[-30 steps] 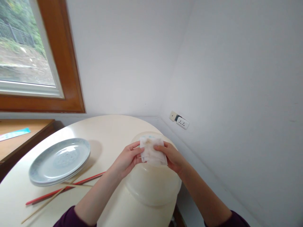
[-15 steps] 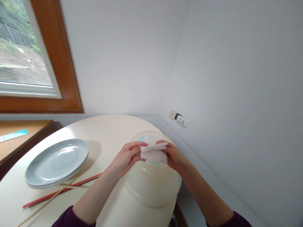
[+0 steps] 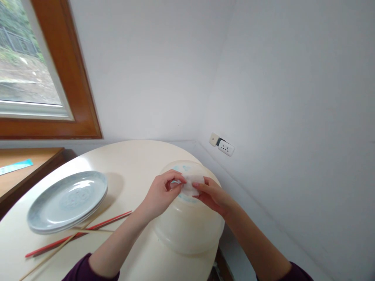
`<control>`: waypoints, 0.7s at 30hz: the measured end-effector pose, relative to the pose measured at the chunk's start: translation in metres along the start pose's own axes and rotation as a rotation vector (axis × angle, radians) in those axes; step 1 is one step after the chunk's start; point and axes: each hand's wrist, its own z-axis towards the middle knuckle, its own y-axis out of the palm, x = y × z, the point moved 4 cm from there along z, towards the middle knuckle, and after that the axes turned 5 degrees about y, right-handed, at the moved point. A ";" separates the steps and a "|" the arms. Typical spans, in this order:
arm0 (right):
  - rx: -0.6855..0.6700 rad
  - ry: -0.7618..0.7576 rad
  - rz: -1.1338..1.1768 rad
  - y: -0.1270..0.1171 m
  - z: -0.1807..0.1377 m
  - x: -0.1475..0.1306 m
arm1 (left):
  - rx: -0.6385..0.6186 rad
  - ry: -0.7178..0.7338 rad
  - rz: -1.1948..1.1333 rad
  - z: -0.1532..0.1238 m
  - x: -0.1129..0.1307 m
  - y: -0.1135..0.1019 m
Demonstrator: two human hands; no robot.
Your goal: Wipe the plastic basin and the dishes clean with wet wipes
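Note:
My left hand (image 3: pixel 160 194) and my right hand (image 3: pixel 213 194) both pinch a small folded white tissue (image 3: pixel 191 184) between them. They hold it just above the upturned base of a cream bowl (image 3: pixel 187 230) that sits upside down near the right edge of the round cream table (image 3: pixel 131 164). A faint blue mark shows on the bowl's base behind the tissue. Both hands have their fingers closed on the tissue.
A stack of pale blue-grey plates (image 3: pixel 66 200) lies at the table's left. Red chopsticks (image 3: pixel 79 234) and a wooden stick (image 3: pixel 55 253) rest in front of the plates. A wall socket (image 3: pixel 225 148) sits in the corner. A wooden sill with a blue strip (image 3: pixel 14 166) is at far left.
The tissue was spread flat between my hands a second ago; it has been folded over and is now bunched much smaller between my fingertips.

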 end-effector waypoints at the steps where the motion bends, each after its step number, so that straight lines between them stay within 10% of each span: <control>1: 0.030 -0.005 -0.041 -0.003 0.001 -0.003 | 0.001 -0.003 0.014 0.001 -0.004 -0.001; 8: 0.577 -0.447 -1.037 -0.033 0.010 -0.038 | 0.022 -0.014 0.501 -0.006 -0.056 -0.014; 14: 0.265 -0.230 -1.554 -0.022 0.018 0.014 | -0.160 -0.051 0.694 -0.016 -0.073 -0.005; 21: 0.191 -0.129 -1.611 -0.016 0.060 0.001 | -0.195 -0.038 0.747 -0.016 -0.066 -0.002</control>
